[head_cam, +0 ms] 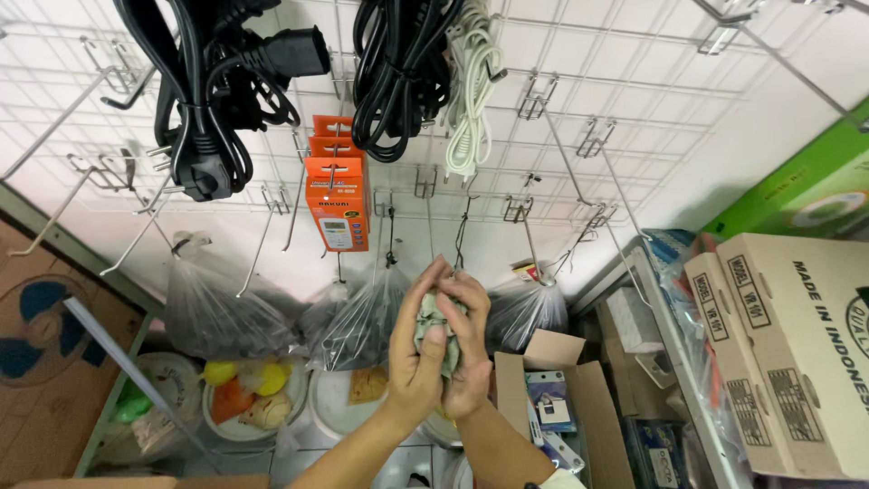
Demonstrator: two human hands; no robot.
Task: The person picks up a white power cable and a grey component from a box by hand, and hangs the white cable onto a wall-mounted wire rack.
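Left hand (418,349) and right hand (471,349) are pressing together, fingers curling around a small crumpled grey-green plastic packet (433,319), below hanging orange cardboard packages (337,201).

Two bare forearms, no gloves or rings to be seen

The left hand (415,362) and right hand (469,349) are uncovered; both forearms are bare, and a pale sleeve edge (561,480) shows low on the right arm.

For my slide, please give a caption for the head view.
Both hands clasp a small crumpled bundle below hanging cables.
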